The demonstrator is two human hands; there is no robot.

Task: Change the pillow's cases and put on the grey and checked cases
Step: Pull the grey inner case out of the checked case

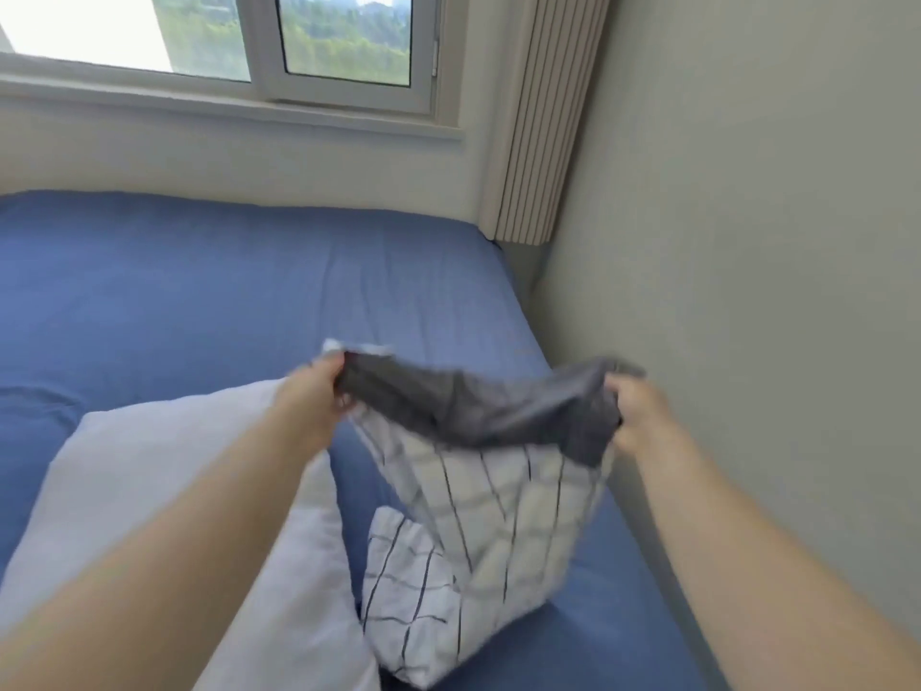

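Note:
A pillowcase, white with dark checks (498, 521) outside and grey (473, 406) inside at its mouth, hangs over the blue bed. My left hand (314, 396) grips the left corner of its open end. My right hand (638, 416) grips the right corner, close to the wall. The case's lower end rests crumpled on the sheet. A bare white pillow (164, 501) lies on the bed under my left forearm, just left of the case.
The bed's blue sheet (199, 291) stretches toward a window (224, 52) at the back. A grey wall (747, 241) runs along the bed's right side, with a ribbed beige blind (543, 117) in the corner.

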